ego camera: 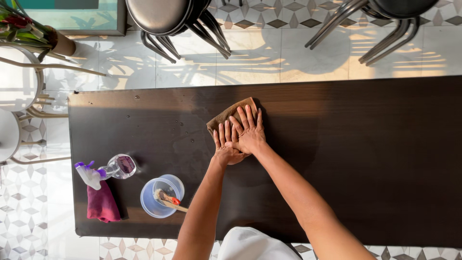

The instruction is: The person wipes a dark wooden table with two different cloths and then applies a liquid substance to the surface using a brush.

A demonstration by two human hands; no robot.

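Cloth (230, 115) slants toward far right; both hands' fingers (248, 120) seemingly flat, open

Bench: dark wood top, long rectangle, on a patterned tile floor.

My bench (365, 159) is dark brown, near black, with a wet smear and a few droplets left of centre. Brown cloth (230, 115) lies flat on it around mid-top, far side, with both my hands pressing on it, left hand (227, 147) partly under the right hand (249, 132). At the left end: clear spray bottle (109, 170) with a purple-and-white trigger, lying on its side; magenta cloth (101, 204) just beside it, bunched near the front edge; clear blue-tinted plastic tub (162, 195) right of those, with a wooden-handled brush (167, 199) in it. Floor (269, 58) is pale tile with geometric bands.
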